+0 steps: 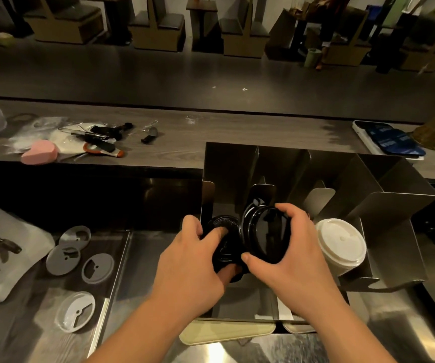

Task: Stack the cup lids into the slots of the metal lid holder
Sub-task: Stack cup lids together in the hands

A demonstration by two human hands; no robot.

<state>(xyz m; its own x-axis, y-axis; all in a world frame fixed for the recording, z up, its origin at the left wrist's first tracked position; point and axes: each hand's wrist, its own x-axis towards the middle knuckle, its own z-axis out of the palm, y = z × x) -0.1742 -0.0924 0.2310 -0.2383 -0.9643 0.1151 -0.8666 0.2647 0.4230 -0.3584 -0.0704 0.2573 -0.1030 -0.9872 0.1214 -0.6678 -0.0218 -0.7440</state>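
The left hand is gripping a black lid stack at the leftmost slot of the metal holder. The right hand is clasping more black lids, tilted on edge, at the next slot. White lids are sitting in a slot further right. Clear lids are lying loose on the near-left counter, so loading appears partly done.

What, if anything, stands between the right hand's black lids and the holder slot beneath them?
Nothing visible: the right hand holds black lids on edge over an open slot of the metal lid holder; the left hand holds another stack beside.
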